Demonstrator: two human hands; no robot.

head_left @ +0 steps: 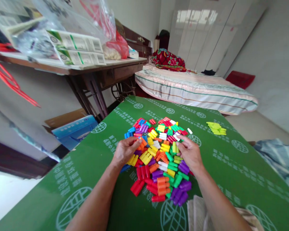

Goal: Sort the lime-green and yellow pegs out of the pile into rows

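A pile of small plastic toy blocks [145,157], shaped like joined rounded tubes, lies in many colours on a green board [231,179]. At the pile's left side my left hand [126,150] is closed, thumb and fingers pinching an orange block [142,144]. My right hand [190,153] is on the right side, its fingertips closed on a yellow-green block [175,147]. Just beyond those fingertips lies a white block [176,137]. Purple blocks [180,193], red blocks [143,172] and another orange block [163,186] sit nearer to me.
A separate group of lime-green blocks [216,128] lies on the board to the right. Grey cloth [197,211] is under my right forearm. To the left stands a table [125,69] with boxes and bags. A bed [195,88] is beyond the board.
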